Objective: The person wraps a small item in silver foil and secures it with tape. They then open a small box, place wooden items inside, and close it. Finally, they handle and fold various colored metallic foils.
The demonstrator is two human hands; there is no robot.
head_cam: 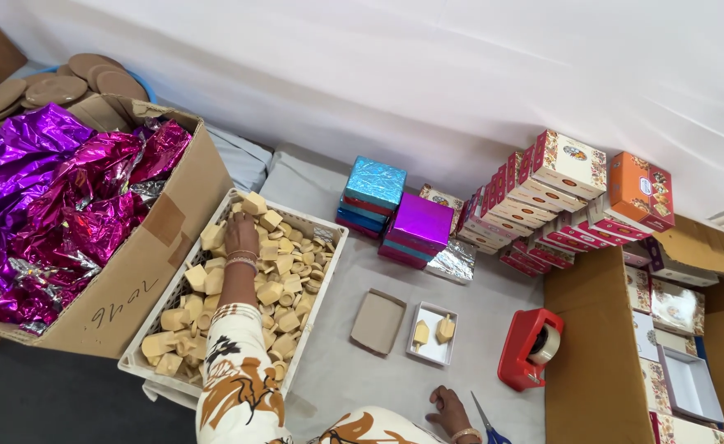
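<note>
My left hand reaches down into a white plastic crate filled with several tan moulded pieces. Its fingers are buried among the pieces at the crate's far end, so I cannot tell if they grip one. My right hand rests on the grey cloth near the bottom edge, holding nothing, beside blue-handled scissors. In front of it a small white box holds two tan pieces. A tan cardboard tray lies just left of that box.
A cardboard box of purple foil sheets stands at left. Foil-wrapped boxes, blue and purple, and stacked printed boxes line the white wall. A red tape dispenser sits by an open carton of printed boxes.
</note>
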